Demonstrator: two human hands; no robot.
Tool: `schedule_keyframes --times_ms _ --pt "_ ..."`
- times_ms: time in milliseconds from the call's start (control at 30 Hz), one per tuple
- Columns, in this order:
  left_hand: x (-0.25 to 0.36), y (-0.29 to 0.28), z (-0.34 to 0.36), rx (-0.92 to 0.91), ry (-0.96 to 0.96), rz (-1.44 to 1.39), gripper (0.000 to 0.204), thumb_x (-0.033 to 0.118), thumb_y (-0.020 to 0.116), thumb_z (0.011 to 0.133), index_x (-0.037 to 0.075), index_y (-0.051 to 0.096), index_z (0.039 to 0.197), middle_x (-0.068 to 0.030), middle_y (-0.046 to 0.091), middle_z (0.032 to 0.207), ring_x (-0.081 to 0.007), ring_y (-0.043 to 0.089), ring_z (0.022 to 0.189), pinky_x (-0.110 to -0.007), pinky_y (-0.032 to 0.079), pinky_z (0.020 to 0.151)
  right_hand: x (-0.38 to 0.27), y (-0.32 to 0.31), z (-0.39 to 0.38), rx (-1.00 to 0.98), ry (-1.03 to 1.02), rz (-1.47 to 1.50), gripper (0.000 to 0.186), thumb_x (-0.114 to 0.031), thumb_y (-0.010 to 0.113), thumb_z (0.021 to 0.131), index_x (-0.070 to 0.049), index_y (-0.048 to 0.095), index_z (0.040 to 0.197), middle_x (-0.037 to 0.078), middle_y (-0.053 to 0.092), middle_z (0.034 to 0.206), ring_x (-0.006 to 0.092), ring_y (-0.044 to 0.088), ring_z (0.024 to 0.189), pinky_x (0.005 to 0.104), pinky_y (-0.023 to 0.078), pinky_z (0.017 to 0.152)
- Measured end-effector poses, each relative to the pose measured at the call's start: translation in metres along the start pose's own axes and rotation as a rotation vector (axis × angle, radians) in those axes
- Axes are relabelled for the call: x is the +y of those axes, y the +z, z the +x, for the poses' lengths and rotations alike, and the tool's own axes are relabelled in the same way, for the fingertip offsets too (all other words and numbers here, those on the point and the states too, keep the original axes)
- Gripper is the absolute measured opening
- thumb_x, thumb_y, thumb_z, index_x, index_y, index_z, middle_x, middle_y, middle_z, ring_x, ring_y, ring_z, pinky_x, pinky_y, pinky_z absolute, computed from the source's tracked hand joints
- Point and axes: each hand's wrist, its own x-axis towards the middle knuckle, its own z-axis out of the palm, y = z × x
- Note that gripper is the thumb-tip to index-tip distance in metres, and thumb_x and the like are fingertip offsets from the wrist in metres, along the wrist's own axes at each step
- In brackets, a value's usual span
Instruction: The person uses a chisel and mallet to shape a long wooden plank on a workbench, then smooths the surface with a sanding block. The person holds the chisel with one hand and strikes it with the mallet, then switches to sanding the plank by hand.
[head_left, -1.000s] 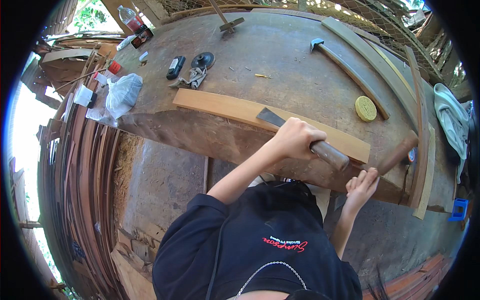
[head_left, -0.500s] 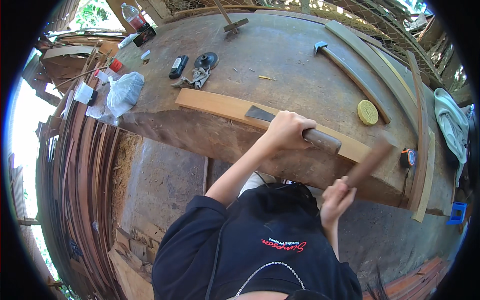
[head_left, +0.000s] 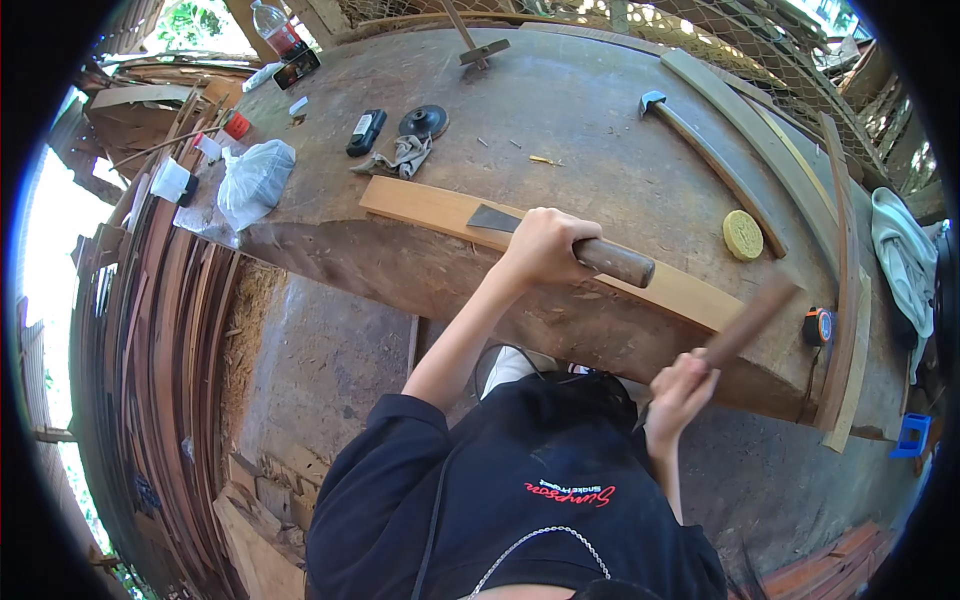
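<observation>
My left hand point(head_left: 545, 246) is closed around a chisel point(head_left: 615, 262) with a brown wooden handle. Its flat grey blade point(head_left: 492, 218) lies low over a long light-brown wooden board point(head_left: 420, 207), pointing toward the board's left end. The board rests along the near edge of the workbench. In my right hand point(head_left: 680, 396), off that edge, is a brown wooden club point(head_left: 750, 318), raised at a slant and smeared by motion. The club's far end is apart from the chisel handle.
Farther back on the workbench point(head_left: 580, 100) are an axe-like tool point(head_left: 715, 165), a yellow round disc point(head_left: 743, 235) and a tape measure point(head_left: 819, 326). A grey rag point(head_left: 404, 157), black case point(head_left: 366, 133) and plastic bag point(head_left: 256, 184) sit left. Planks point(head_left: 150, 370) stack beyond the left end.
My left hand and the chisel have shifted left along the board. My right hand still holds the club at a similar slant, and the view has shifted slightly.
</observation>
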Motion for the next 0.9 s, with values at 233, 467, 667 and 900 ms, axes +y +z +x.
schedule_keyframes --times_ms 233,467,667,900 --pt "-0.003 -0.002 0.003 -0.006 -0.02 -0.03 0.02 0.022 0.07 0.054 0.011 0.058 0.064 -0.0092 0.056 0.057 -0.0298 0.057 0.057 -0.037 0.044 0.051 0.011 0.033 -0.011 -0.174 -0.064 0.226 0.036 -0.045 0.034 0.094 -0.012 0.032 0.081 -0.003 0.028 0.052 0.0043 0.024 0.035 0.0206 0.026 0.035" --pt "-0.018 -0.019 -0.006 0.026 -0.053 -0.033 0.019 0.015 0.071 0.051 0.009 0.06 0.065 -0.0096 0.055 0.057 -0.0277 0.056 0.054 -0.032 0.043 0.05 -0.01 0.029 -0.002 -0.124 0.011 0.06 0.026 -0.033 0.037 0.096 -0.009 0.036 0.086 -0.004 0.03 0.054 0.0037 0.029 0.039 0.0204 0.027 0.037" --pt "-0.017 -0.021 -0.004 0.004 -0.039 -0.019 0.018 0.011 0.071 0.051 0.007 0.06 0.065 -0.01 0.054 0.056 -0.0266 0.056 0.053 -0.031 0.043 0.05 0.006 0.051 -0.01 -0.119 -0.075 0.277 0.04 -0.048 0.031 0.094 -0.011 0.032 0.08 -0.003 0.03 0.05 0.0049 0.028 0.034 0.0202 0.028 0.036" --pt "-0.033 -0.029 -0.01 0.038 -0.042 -0.027 0.018 0.012 0.072 0.053 0.006 0.062 0.066 -0.0097 0.056 0.056 -0.0254 0.057 0.053 -0.03 0.043 0.05 0.005 0.04 -0.007 -0.147 0.009 -0.087 0.023 -0.029 0.039 0.096 -0.007 0.039 0.092 -0.005 0.031 0.055 0.0019 0.029 0.041 0.0191 0.024 0.036"
